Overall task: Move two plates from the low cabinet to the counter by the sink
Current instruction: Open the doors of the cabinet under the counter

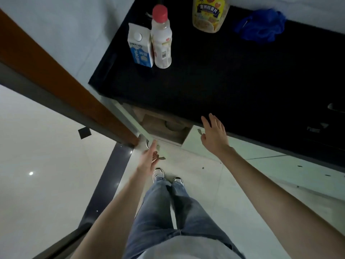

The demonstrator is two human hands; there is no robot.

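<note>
Below the black counter (224, 75) the low cabinet (162, 131) stands with its left door (134, 122) swung open. Inside, on a wooden shelf, a pale round plate (174, 126) shows only in part under the counter's edge. My left hand (150, 157) hangs by the open door's handle, fingers loosely spread, holding nothing. My right hand (214, 135) hovers open in front of the shut right door (194, 139), just below the counter edge, and covers part of that door's handle.
On the counter stand a blue and white carton (140, 47), a red-capped bottle (161, 38), a yellow-labelled jar (211, 14) and a blue cloth (261, 25). A brown door frame (56, 77) runs at the left. My feet (168, 177) stand on the pale tiled floor.
</note>
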